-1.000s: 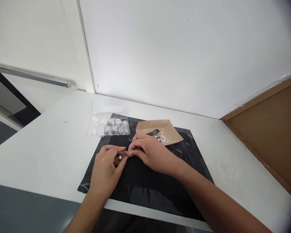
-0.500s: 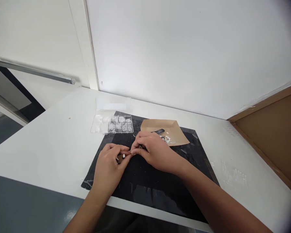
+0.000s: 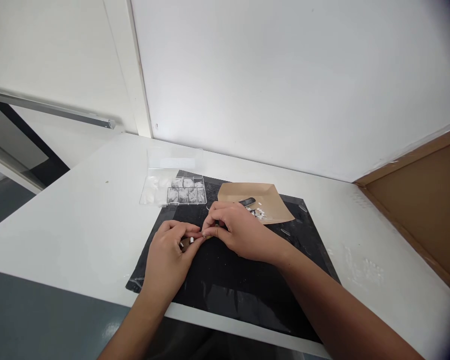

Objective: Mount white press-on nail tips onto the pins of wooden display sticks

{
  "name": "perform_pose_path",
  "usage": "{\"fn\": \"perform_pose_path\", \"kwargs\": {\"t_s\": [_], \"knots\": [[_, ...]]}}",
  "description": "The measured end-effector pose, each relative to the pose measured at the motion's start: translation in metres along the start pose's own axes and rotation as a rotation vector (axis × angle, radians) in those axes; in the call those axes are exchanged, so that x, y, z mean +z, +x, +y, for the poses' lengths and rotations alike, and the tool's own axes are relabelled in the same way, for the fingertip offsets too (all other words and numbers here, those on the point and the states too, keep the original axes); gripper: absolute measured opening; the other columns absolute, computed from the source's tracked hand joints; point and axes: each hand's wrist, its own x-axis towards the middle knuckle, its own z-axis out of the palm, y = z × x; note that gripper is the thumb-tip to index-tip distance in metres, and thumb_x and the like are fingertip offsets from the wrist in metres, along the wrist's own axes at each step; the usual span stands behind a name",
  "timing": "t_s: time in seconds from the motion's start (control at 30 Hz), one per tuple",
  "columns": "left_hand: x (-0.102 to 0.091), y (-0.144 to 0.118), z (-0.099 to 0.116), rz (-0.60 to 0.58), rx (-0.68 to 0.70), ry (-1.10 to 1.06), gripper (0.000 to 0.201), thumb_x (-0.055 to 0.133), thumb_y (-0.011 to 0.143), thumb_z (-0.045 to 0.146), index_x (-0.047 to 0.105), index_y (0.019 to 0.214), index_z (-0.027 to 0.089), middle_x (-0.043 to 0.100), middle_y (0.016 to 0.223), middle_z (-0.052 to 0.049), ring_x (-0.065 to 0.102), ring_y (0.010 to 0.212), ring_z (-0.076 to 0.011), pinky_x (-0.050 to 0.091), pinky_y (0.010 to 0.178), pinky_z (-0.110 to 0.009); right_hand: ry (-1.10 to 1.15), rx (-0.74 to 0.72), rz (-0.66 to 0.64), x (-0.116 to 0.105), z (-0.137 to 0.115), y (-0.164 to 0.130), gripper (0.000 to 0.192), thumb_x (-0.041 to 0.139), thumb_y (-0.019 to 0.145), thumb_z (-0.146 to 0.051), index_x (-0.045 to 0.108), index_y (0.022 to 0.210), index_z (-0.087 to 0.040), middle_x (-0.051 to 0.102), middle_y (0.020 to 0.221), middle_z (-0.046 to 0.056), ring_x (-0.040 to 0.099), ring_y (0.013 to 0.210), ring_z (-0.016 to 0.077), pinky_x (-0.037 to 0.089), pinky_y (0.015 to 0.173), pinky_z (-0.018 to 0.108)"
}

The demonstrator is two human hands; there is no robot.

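Observation:
My left hand [image 3: 168, 257] pinches a small brown strip [image 3: 188, 243] that carries small white pieces, holding it just above a black mat [image 3: 240, 285]. My right hand [image 3: 237, 230] meets it fingertip to fingertip, fingers pinched at the strip's right end; what lies between those fingers is too small to make out. Behind my right hand sits a brown paper envelope [image 3: 258, 196] with a dark tool [image 3: 247, 202] and a heap of small white bits [image 3: 260, 214] on it.
A clear compartment box [image 3: 174, 190] with whitish pieces stands at the mat's far left corner, its lid open behind it. The white table [image 3: 78, 220] ends at a white wall. A brown board [image 3: 423, 200] leans at the right. Small clear pieces [image 3: 284, 232] lie on the mat.
The view shifted slightly, so everything sits a little to the right and higher. Both hands stay joined at the strip, with only small finger movements.

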Motion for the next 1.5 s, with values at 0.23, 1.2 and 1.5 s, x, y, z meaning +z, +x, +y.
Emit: {"fn": "perform_pose_path", "kwargs": {"t_s": [0.23, 1.2, 1.5], "knots": [[0.0, 0.0, 0.0, 0.0, 0.009, 0.006, 0.008, 0.082, 0.091, 0.031, 0.079, 0.097, 0.027, 0.079, 0.093, -0.001, 0.071, 0.098, -0.024, 0.059, 0.081, -0.037, 0.022, -0.003, -0.007, 0.001, 0.002, 0.0, 0.015, 0.069, 0.102, -0.017, 0.077, 0.09, -0.022, 0.072, 0.1, 0.001, 0.065, 0.092, 0.0169, 0.043, 0.091, 0.035], [0.0, 0.001, -0.001, -0.02, -0.023, -0.024, 0.005, 0.08, 0.09, 0.029, 0.078, 0.095, 0.028, 0.079, 0.097, -0.001, 0.071, 0.101, -0.0258, 0.059, 0.083, -0.04, -0.033, 0.296, -0.163, -0.015, -0.014, 0.023, 0.003, 0.086, 0.083, -0.028, 0.085, 0.081, -0.025, 0.078, 0.076, 0.001, 0.067, 0.067, 0.0164, 0.041, 0.054, 0.027], [0.0, 0.002, -0.002, -0.025, -0.006, -0.025, 0.003, 0.079, 0.09, 0.027, 0.078, 0.093, 0.027, 0.079, 0.098, -0.003, 0.071, 0.099, -0.0256, 0.06, 0.085, -0.04, -0.102, 0.287, -0.263, -0.021, -0.022, 0.032, 0.014, 0.078, 0.087, -0.023, 0.083, 0.074, -0.024, 0.077, 0.07, 0.003, 0.064, 0.061, 0.0168, 0.04, 0.052, 0.028]]}}
